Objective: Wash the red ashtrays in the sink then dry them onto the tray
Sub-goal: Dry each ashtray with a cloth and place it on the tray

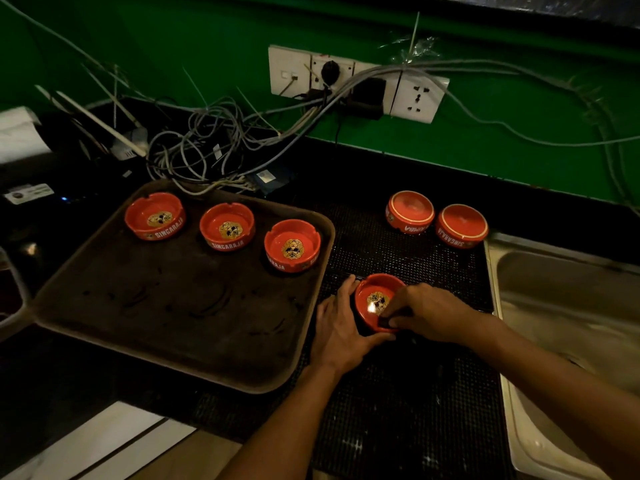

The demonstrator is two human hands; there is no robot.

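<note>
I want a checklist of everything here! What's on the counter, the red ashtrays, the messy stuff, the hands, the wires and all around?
Surface: dark counter with a black mesh mat.
Job's things: three upright ashtrays on the brown tray; two upside-down ashtrays on the mat; one held ashtray; steel sink at right.
Clutter: white paper far left.
Hands: left hand holds the ashtray's side; right hand pinches something small and dark at its rim.
Cables: grey tangle behind the tray, running to wall sockets.
Surroundings: green wall.
</note>
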